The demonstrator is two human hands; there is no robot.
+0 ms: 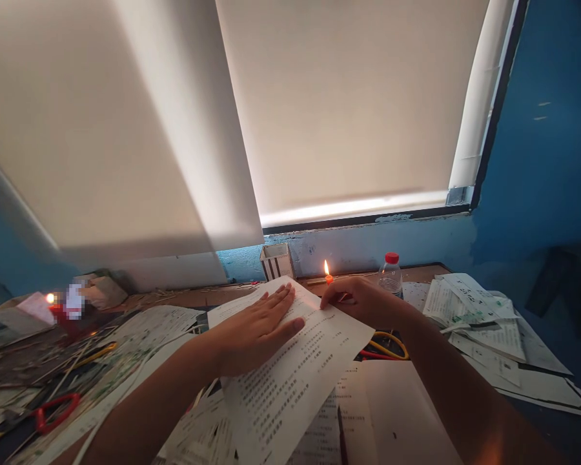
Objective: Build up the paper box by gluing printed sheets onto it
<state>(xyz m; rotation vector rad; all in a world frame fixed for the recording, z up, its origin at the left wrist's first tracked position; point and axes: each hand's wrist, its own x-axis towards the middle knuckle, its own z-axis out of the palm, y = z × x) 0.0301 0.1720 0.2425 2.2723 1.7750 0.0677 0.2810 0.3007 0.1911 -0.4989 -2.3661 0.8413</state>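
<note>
In the head view, the left hand lies flat with its fingers extended, palm down on a printed sheet at lower centre; the right hand is curled at the sheet's upper right edge, fingertips touching it, though whether they grip it I cannot tell; just behind that hand stands a lit orange candle, its lower part hidden. A red-capped plastic bottle is right of centre; an open-topped striped box is left of the flame; loose papers overlap at the right; a red handle and white cable lie lower left; the forearms cover parts of the clutter. The brown tabletop runs below pale roller blinds; the blue wall fills the upper right.
</note>
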